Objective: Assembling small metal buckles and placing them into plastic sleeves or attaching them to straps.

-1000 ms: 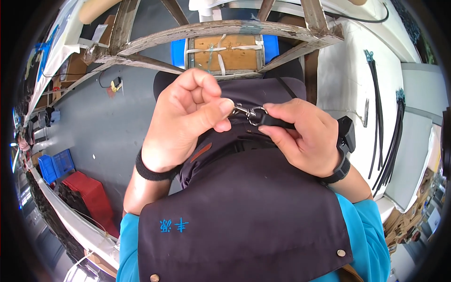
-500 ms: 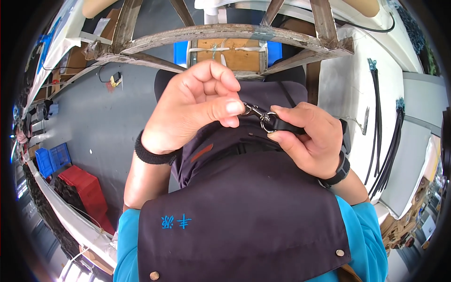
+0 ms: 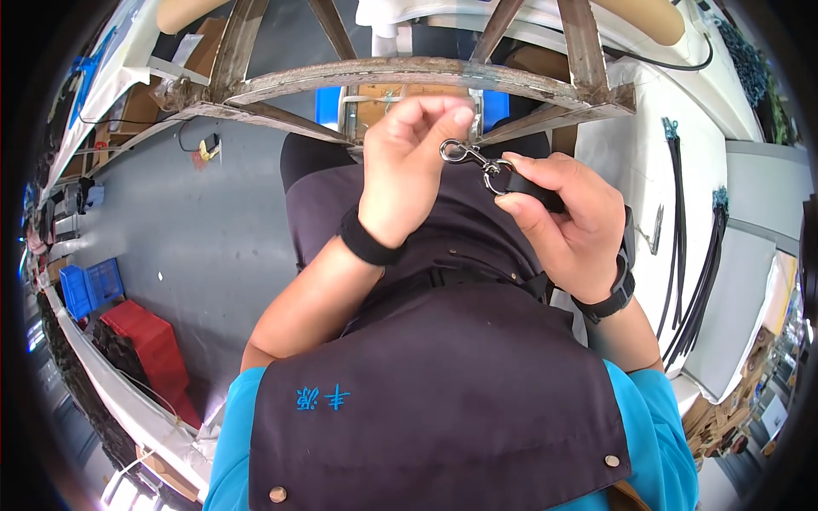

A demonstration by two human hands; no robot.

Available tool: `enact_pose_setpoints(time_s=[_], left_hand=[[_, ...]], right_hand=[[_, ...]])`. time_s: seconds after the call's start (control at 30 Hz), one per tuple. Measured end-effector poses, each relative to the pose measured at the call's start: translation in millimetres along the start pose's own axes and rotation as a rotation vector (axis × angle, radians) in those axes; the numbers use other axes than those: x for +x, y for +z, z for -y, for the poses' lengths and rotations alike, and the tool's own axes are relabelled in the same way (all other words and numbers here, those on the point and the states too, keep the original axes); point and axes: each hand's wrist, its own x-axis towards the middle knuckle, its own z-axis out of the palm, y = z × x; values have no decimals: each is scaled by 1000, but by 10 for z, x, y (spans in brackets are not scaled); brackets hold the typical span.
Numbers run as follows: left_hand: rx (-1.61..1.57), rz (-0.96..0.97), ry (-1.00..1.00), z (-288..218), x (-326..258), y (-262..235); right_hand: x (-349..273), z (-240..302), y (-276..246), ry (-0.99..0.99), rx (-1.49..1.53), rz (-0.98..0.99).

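Between my right thumb and forefinger is the end of a black strap (image 3: 530, 191); my right hand (image 3: 573, 234) closes round it, hiding the rest. A silver metal ring (image 3: 493, 181) sits at the strap's end, with a shiny metal snap hook (image 3: 464, 153) attached and pointing up and left. My left hand (image 3: 407, 162) is raised just beyond the hook, fingers curled and thumb pressed toward the forefinger. Whether anything small is pinched there cannot be made out. The hook's looped end shows beside the left thumb, seemingly apart from it.
Black straps with teal-tied ends (image 3: 679, 213) lie on a white-covered table (image 3: 626, 128) at right, beside a small metal tool (image 3: 657, 230). A worn metal frame (image 3: 358, 81) stands ahead. Red crates (image 3: 149, 341) and blue crates (image 3: 89, 285) are at left on the grey floor (image 3: 204, 255).
My left hand has moved right and slightly up, away from the hook's end, which now shows fully. My right hand, still holding the strap, has tipped the hook up a little.
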Motion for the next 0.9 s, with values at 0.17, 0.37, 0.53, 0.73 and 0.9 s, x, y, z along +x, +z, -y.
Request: enact_pose_setpoints(time_s=[0.17,0.37,0.53,0.73,0.9], left_hand=[[-245,53,-102,-73,-436,-71],[-323,96,-219,-288,-692,-129],[-331,81,-294,-363,-750,-137],[-351,64,48,-271,-823,-121],[-20,146,101,-308,-798,-170]], right_hand=[[59,8,16,11,-4,70],[134,49,46,-95,-49,124],[146,22,74,-129,-82,173],[134,77,57,-146,-148,228],[131,64,35,-133,-158,211]])
